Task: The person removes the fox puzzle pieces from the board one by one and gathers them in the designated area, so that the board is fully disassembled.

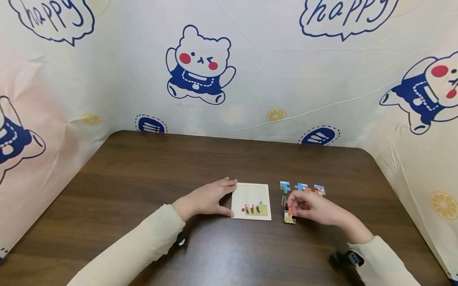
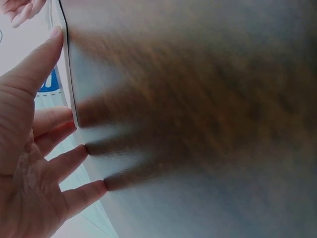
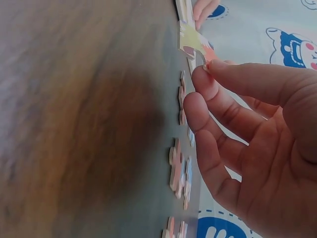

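A pale wooden puzzle board (image 1: pixel 249 194) with a raised rim lies on the table, joined pieces (image 1: pixel 255 209) filling its lower right part. My left hand (image 1: pixel 211 198) is at the board's left edge, thumb by the near corner and fingers spread toward the far one. In the left wrist view its fingertips (image 2: pixel 99 187) reach the tabletop beside that edge. To the right of the board, my right hand (image 1: pixel 315 205) pinches a yellow-green and red puzzle piece (image 3: pixel 189 38) between thumb and index finger. The other fingers of that hand are loosely bent.
Loose puzzle pieces lie right of the board: a blue one (image 1: pixel 284 186), another blue one (image 1: pixel 300 186), one with a fox-like figure (image 1: pixel 319 189) and a dark green one (image 1: pixel 284 200). The right hand partly hides others. A printed cloth (image 1: pixel 250 99) hangs behind the brown table (image 1: pixel 161 159).
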{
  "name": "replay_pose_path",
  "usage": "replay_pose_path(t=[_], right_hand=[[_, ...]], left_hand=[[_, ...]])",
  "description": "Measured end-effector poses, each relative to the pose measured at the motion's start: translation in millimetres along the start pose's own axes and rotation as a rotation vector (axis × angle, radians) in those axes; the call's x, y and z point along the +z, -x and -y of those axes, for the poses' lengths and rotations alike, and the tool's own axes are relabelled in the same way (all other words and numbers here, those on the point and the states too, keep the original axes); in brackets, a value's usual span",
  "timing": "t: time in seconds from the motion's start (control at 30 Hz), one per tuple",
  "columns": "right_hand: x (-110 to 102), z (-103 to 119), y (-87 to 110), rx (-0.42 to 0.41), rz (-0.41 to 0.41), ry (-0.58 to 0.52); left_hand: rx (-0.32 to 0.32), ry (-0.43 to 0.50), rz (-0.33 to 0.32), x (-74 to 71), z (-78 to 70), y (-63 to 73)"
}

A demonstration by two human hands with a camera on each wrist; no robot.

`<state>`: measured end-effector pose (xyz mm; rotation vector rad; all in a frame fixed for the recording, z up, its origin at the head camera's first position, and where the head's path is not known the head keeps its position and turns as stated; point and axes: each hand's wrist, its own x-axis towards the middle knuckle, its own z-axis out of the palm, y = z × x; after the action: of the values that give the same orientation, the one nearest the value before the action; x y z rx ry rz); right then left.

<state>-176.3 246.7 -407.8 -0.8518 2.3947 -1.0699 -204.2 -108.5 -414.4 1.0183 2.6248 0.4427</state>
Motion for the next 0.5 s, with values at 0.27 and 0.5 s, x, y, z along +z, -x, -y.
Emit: replay_pose_path(t=[0.27, 0.5], right_hand=[[0.5, 1.3, 6.6, 0.053, 0.019, -0.034], [1.5, -0.5, 7.6, 0.043, 0.013, -0.018]], left_hand=[[-0.013, 0.001, 0.007, -0.7, -1.9, -0.1], [-0.007, -0.005, 0.000, 0.5, -1.2, -0.2]])
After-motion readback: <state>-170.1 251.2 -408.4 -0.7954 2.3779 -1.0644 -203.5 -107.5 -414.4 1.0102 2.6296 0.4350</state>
